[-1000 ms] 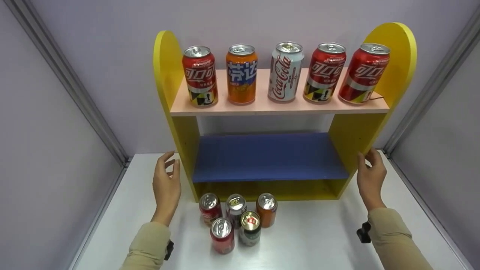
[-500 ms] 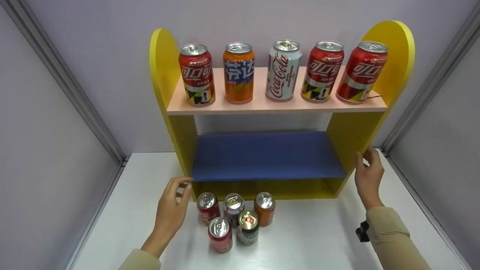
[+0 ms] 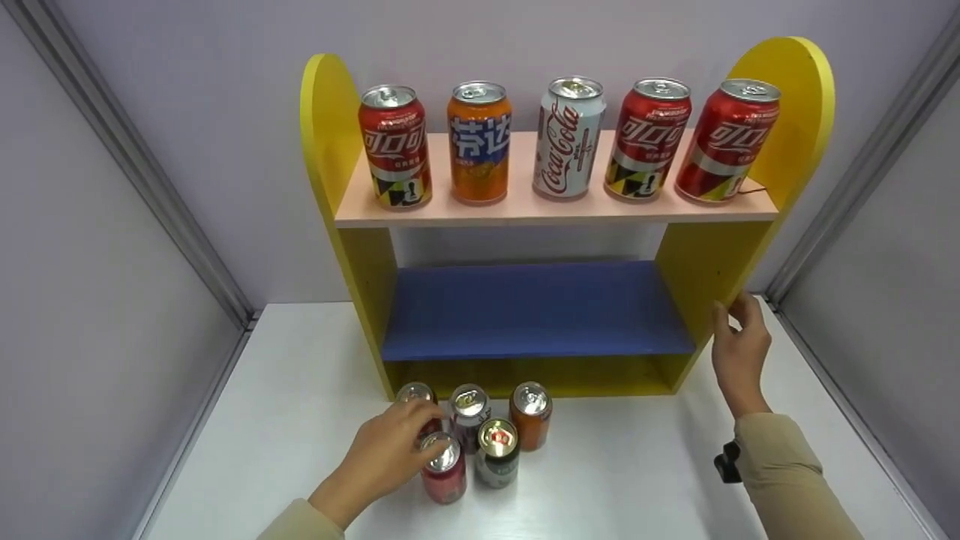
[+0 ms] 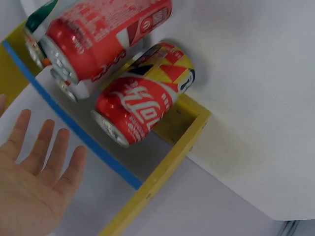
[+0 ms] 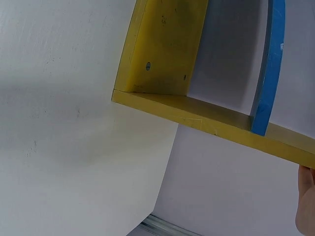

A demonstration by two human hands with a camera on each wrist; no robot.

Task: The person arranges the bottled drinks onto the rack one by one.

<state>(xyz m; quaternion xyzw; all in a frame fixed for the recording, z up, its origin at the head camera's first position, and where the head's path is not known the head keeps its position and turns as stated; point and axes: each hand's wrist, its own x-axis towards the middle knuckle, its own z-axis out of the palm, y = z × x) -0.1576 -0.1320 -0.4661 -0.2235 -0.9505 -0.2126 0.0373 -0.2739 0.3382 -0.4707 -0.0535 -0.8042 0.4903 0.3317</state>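
My left hand [image 3: 382, 450] hovers over the two leftmost floor cans, its fingers loosely bent. Partly covered by it are a red can [image 3: 415, 392] at the back and a front red can [image 3: 444, 484], its fingertips overlapping the front lid. The left wrist view has this hand [image 4: 37, 182] with fingers spread and nothing in them, beside the red-and-yellow Coca-Cola can [image 4: 142, 101]. At the outer side of the shelf's yellow right panel [image 3: 709, 262], my right hand [image 3: 741, 364] touches the edge with thumb and fingertips. Only part of that hand [image 5: 307, 206] shows in the right wrist view.
Beside the red cans stand a dark can [image 3: 469, 420], an orange can [image 3: 532, 429] and a green-grey can [image 3: 498, 466]. Several upright cans line the pink top shelf [image 3: 525, 211], including an orange Fanta [image 3: 480, 150]. Below is a blue shelf [image 3: 540, 307]. Walls flank the white table [image 3: 615, 480].
My left hand has moved from beside the shelf's left panel down and right, to above the red cans. My right hand has stayed at the right panel. The cans stand as before.
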